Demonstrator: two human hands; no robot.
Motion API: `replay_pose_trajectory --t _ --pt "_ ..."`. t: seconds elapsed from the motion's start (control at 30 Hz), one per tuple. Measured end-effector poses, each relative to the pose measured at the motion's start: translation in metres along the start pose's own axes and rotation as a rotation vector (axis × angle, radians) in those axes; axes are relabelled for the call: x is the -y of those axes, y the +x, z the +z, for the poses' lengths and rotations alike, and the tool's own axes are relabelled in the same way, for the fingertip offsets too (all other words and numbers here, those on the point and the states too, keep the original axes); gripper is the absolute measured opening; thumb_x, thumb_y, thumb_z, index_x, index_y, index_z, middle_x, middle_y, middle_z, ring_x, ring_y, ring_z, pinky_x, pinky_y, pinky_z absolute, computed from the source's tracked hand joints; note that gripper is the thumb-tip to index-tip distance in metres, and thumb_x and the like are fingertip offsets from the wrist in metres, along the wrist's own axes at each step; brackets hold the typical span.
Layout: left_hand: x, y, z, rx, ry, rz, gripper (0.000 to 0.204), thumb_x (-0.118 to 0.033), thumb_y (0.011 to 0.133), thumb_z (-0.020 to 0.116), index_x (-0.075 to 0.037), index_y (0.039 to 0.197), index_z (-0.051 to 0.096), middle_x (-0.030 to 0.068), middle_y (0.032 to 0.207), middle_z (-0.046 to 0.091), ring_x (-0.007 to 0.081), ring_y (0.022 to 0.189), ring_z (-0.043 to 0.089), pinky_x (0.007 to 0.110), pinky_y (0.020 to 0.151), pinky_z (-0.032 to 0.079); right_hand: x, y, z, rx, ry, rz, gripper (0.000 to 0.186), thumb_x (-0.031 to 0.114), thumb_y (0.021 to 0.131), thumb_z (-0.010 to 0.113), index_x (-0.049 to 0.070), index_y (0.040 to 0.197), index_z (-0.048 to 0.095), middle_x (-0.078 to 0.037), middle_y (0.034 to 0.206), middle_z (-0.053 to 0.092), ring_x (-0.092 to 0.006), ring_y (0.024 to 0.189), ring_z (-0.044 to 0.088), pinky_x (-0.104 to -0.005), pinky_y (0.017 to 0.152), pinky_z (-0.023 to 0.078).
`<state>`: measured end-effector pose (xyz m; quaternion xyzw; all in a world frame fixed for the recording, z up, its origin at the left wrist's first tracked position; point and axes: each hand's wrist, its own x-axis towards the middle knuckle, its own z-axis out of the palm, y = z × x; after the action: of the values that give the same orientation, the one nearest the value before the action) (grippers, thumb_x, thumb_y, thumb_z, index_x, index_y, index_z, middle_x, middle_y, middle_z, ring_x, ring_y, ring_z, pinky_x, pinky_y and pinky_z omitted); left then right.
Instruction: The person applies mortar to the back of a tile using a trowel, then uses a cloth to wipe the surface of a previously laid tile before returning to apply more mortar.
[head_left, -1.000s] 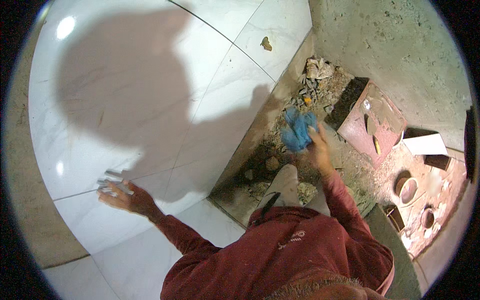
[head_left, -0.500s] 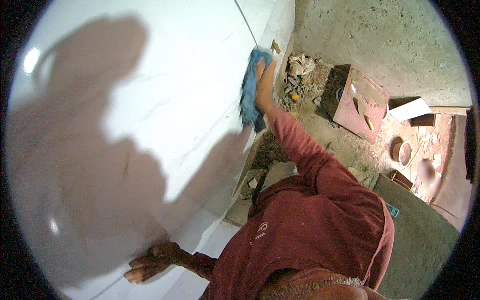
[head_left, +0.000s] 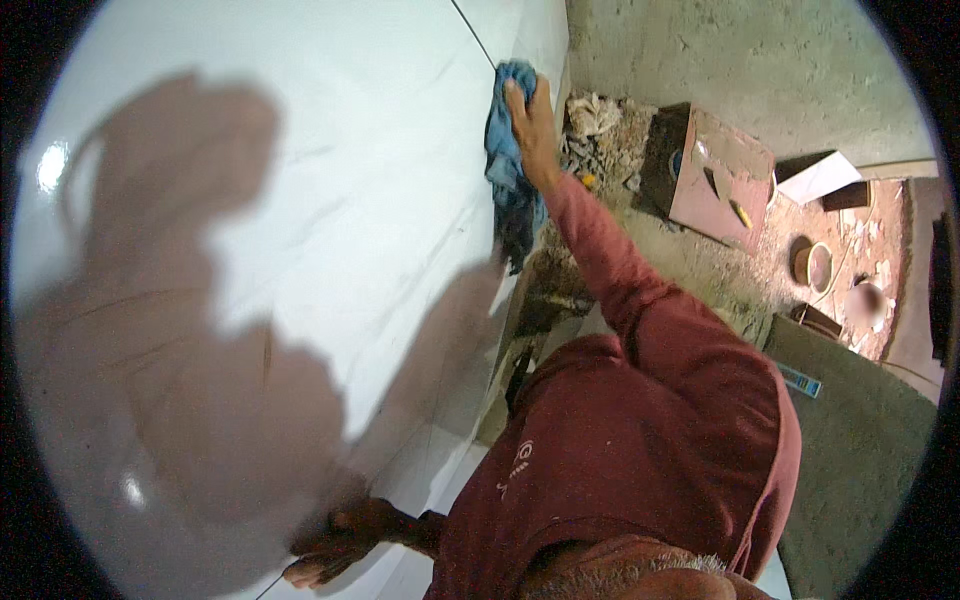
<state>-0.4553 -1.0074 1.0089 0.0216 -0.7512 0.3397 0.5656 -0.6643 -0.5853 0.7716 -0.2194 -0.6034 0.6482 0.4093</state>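
Note:
A crumpled blue cloth (head_left: 503, 165) lies against the glossy white tiled wall (head_left: 380, 170), beside a dark joint line between the tiles. My right hand (head_left: 533, 125) grips its upper part and presses it to the surface. The cloth's darker lower end hangs loose below my wrist. Toward the lower left, my left hand (head_left: 340, 545) rests on the tiles with its fingers stretched out, near another thin joint line. It is in shadow and holds nothing I can see. My shadow covers much of the wall's left side.
Rubble (head_left: 590, 145) lies by the rough grey wall (head_left: 750, 60). Beyond it stands a pinkish box (head_left: 715, 215) with a yellow-handled tool (head_left: 740, 212) on top. A white panel (head_left: 822, 178), a bucket (head_left: 815, 266) and a grey slab (head_left: 850, 440) are further right.
The view has shifted a little. My right hand and the cloth have moved slightly upward along the wall, and the small brownish mark beside them is now hidden. My left hand stays on the tiles.

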Motion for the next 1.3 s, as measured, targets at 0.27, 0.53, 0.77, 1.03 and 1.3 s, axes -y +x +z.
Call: replay_pose_trajectory --t 0.27,0.53,0.77,1.03,1.3 --pt "-0.004 0.001 0.002 0.005 -0.056 -0.049 0.073 -0.048 0.091 0.051 -0.013 0.153 0.033 0.0144 0.162 0.021 0.0357 0.15 0.016 0.051 0.122 0.008 -0.071 0.01 -0.011 -0.167 -0.165 -0.087 0.038 0.035 0.102 0.053 -0.003 0.105 0.046 -0.017 0.093 0.051 -0.0286 0.088 0.05 -0.0394 0.084 0.045" --pt "-0.019 0.005 0.001 0.139 -0.145 -0.116 0.065 -0.053 0.104 0.018 -0.011 0.151 0.036 0.0264 0.16 0.019 0.0486 0.148 0.015 0.069 0.113 0.013 0.02 -0.169 -0.008 0.313 -0.133 -0.268 0.057 0.027 0.099 0.056 -0.016 0.131 0.036 -0.038 0.112 0.056 -0.0466 0.091 0.065 -0.0491 0.084 0.051" --pt "-0.014 -0.003 0.001 0.001 -0.145 -0.029 0.056 -0.049 0.104 0.032 -0.013 0.145 0.04 0.024 0.158 0.026 0.0491 0.134 0.035 0.074 0.103 0.024 0.314 -0.034 0.069 0.088 0.126 -1.169 0.02 0.015 0.074 0.072 0.007 0.089 0.061 -0.016 0.088 0.055 -0.0386 0.075 0.054 -0.0475 0.061 0.042" --pt "0.004 -0.02 -0.017 0.316 -0.255 -0.284 0.062 -0.041 0.089 0.054 -0.003 0.137 0.048 0.0283 0.145 0.039 0.0481 0.128 0.039 0.067 0.106 0.023 0.204 -0.175 0.051 0.753 -0.095 -1.206 0.044 0.043 0.096 0.057 0.01 0.125 0.064 -0.017 0.127 0.062 -0.0368 0.124 0.053 -0.052 0.11 0.036" --pt "-0.028 0.035 -0.037 0.23 -0.314 -0.215 0.05 -0.035 0.077 0.057 -0.004 0.117 0.058 0.0247 0.126 0.048 0.049 0.117 0.042 0.067 0.095 0.033 0.321 -0.16 0.074 0.931 0.342 -1.187 0.03 0.016 0.091 0.066 0.009 0.12 0.062 -0.011 0.12 0.06 -0.0314 0.111 0.058 -0.0429 0.098 0.047"
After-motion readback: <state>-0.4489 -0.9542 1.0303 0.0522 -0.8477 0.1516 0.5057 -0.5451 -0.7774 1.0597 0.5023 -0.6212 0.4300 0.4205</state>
